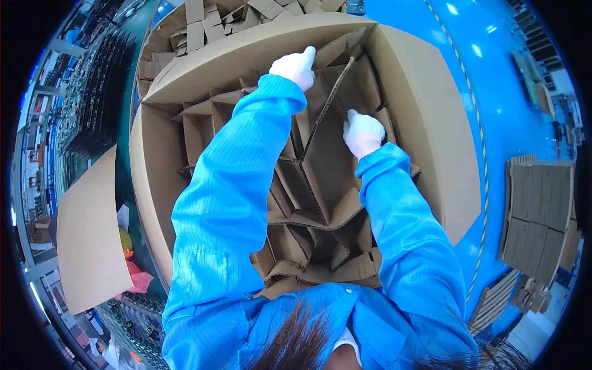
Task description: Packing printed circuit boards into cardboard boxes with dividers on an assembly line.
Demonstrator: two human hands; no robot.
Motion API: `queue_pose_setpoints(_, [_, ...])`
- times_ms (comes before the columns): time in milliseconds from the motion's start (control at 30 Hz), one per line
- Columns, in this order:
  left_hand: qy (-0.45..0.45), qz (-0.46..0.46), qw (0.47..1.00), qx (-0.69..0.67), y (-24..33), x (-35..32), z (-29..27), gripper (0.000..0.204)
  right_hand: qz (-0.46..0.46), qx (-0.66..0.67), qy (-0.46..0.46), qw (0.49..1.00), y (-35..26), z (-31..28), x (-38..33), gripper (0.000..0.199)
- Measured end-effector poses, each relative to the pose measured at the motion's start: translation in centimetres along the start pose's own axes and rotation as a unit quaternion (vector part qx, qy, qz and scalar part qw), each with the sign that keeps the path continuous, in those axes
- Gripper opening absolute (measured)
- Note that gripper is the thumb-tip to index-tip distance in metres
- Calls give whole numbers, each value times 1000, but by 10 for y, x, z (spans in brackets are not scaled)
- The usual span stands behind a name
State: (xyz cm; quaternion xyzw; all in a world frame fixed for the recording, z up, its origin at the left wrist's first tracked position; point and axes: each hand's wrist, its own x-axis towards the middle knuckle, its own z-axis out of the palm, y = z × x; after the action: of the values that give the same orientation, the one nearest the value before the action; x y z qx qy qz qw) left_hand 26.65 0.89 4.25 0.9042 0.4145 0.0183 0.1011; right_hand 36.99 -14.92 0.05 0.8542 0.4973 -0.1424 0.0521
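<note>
A big open cardboard box stands in front of me, with cardboard dividers crossing inside it to form cells. My left hand, in a white glove, is closed at the far side, its thumb against the end of a divider panel. Nearer and to the right, my right hand, also gloved, is closed at a divider edge inside the box. Its fingers are partly hidden beneath it. Between the hands, one divider strip leans at a slant. Several dividers look bent or skewed.
Beyond the box's far wall lies a heap of cardboard pieces. A flat cardboard sheet and racked circuit boards are on the left. At the right, stacked cartons stand on the blue floor past a striped line.
</note>
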Motion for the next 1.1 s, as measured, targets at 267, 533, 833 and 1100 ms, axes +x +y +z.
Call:
queue_pose_setpoints(267, [-4, 44, 999, 3, -4, 5, 3, 33, -32, 14, 93, 995, 0, 18, 9, 21])
queue_pose_setpoints(533, [-84, 6, 996, 31, -18, 2, 26, 42, -74, 4, 77, 994, -9, 21, 11, 22])
queue_pose_setpoints(833, [-73, 18, 997, -36, -14, 12, 34, 40, -65, 18, 80, 994, -3, 18, 16, 21])
queue_pose_setpoints(1100, [-124, 35, 991, -33, -13, 21, 20, 41, -105, -11, 107, 989, -6, 29, 13, 18])
